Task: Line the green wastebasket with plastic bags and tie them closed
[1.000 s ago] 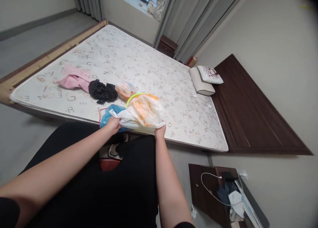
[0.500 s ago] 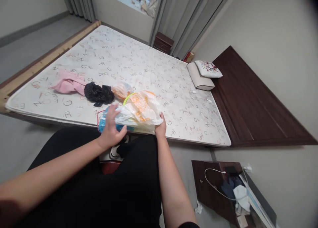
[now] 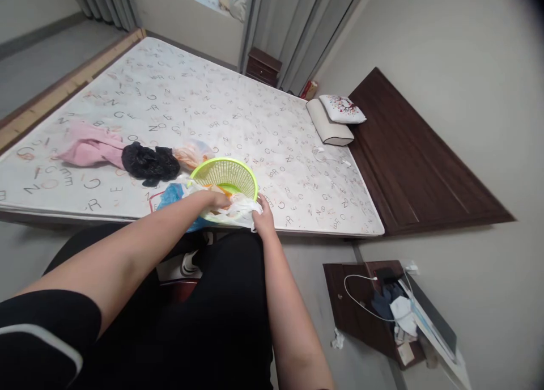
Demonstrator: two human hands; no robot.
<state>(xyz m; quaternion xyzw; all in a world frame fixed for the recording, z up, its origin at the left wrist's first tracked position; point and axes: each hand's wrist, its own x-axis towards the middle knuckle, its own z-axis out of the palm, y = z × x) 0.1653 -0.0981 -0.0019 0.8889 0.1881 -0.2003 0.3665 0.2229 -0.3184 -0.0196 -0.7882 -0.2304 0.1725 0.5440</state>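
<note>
A yellow-green mesh basket (image 3: 240,177) stands at the mattress's near edge with its opening toward me. The white plastic bag (image 3: 243,206) with orange print lies bunched over its near side. My left hand (image 3: 217,200) reaches to the near rim, its fingers closed on the bag and partly hidden. On the right side my right hand (image 3: 264,219) grips the bag's gathered edge beside the rim. A blue plastic bag (image 3: 170,195) lies under and left of my left forearm.
On the mattress (image 3: 182,89) lie a pink cloth (image 3: 91,143), a black plastic bag (image 3: 148,162) and a clear-and-orange bag (image 3: 193,152). A pillow (image 3: 329,126) rests by the dark headboard (image 3: 416,157). A cluttered bedside cabinet (image 3: 352,305) stands at the lower right.
The white bag, spread over the basket before, is now pulled down toward me, exposing the basket's inside. My left hand has moved right, from the blue bag to the white bag.
</note>
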